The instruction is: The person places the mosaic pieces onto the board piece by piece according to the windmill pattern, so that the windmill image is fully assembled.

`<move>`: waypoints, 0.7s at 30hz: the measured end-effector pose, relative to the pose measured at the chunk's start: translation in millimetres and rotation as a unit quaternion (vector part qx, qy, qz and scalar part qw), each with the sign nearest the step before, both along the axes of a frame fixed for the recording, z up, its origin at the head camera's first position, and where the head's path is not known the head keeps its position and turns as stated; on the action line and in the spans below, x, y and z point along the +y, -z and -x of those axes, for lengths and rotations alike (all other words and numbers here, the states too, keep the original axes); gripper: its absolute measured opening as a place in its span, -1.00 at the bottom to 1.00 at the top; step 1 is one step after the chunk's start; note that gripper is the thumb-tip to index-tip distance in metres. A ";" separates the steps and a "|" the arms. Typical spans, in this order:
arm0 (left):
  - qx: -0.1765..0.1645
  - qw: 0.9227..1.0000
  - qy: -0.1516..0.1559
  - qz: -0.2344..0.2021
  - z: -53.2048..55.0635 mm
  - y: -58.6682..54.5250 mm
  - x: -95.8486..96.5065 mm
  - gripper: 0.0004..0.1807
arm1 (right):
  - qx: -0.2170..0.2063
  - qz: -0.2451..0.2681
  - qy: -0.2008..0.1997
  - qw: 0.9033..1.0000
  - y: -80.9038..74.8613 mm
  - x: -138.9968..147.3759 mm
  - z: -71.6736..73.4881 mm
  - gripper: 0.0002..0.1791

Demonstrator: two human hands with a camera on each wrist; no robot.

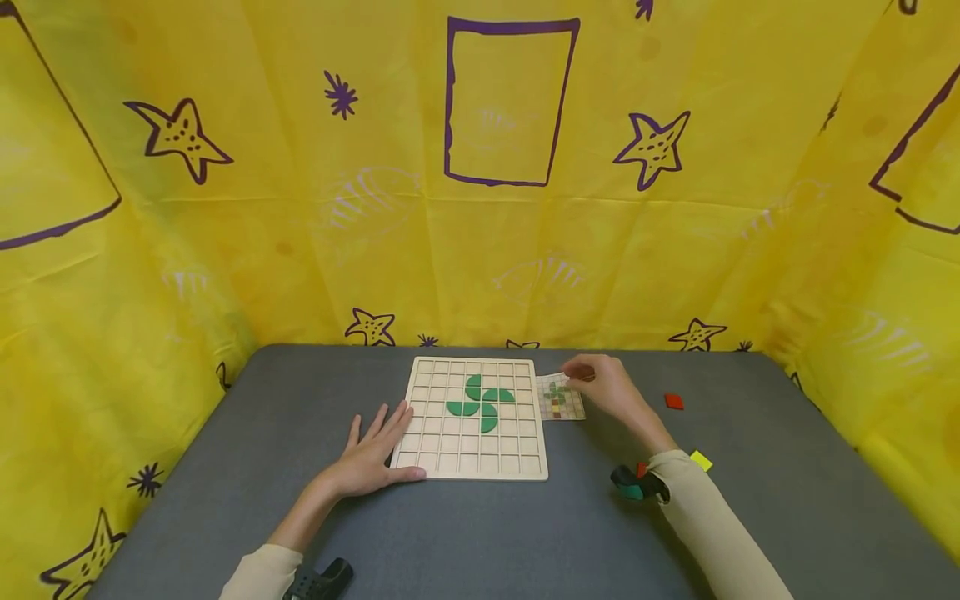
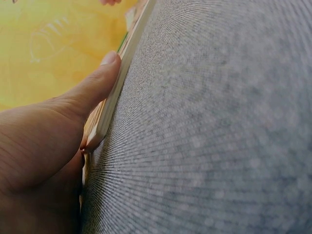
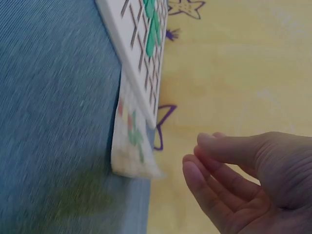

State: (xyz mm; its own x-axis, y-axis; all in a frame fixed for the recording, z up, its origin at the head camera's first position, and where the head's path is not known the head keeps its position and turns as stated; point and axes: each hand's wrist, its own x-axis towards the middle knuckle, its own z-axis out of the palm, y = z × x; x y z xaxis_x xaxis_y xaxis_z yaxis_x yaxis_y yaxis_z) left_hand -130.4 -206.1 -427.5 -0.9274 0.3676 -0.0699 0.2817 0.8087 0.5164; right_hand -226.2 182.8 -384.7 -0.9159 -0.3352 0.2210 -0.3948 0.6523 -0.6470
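A square wooden grid board lies on the table. Several green half-round pieces form a pinwheel near its middle. My left hand rests spread along the board's left edge, its thumb over the front left corner, as the thumb in the left wrist view also shows. At the board's right side lies a paper pattern card printted with a grid and a similar green pinwheel. Over the card's right part hovers my right hand. In the right wrist view its fingers are loosely bent, with nothing between them and the thumb.
To the right on the grey table lie a red piece and a yellow piece. Another red piece shows partly beside the right wrist strap. A yellow patterned cloth surrounds the table's back and sides.
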 end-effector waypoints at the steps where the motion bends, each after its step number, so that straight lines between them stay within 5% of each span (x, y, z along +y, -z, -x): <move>1: -0.001 1.000 -0.001 -0.001 0.2 0.1 -0.1 0.15 | 0.001 -0.002 0.001 1.000 1.2 3.3 0.7 -0.76; 21: 0.004 1.000 0.004 -0.010 -1.4 0.3 -0.5 0.15 | 0.000 -0.039 0.045 0.998 4.4 69.9 -5.8 -0.73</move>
State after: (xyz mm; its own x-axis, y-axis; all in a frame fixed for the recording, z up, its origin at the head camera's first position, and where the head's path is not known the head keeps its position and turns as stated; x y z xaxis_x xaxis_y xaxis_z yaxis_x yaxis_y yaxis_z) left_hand -129.1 -206.7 -427.7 -0.9248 0.3763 -0.0553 0.2920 0.7956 0.5308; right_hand -220.4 252.7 -389.0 -0.9430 -0.2679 0.1973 -0.3324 0.7340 -0.5922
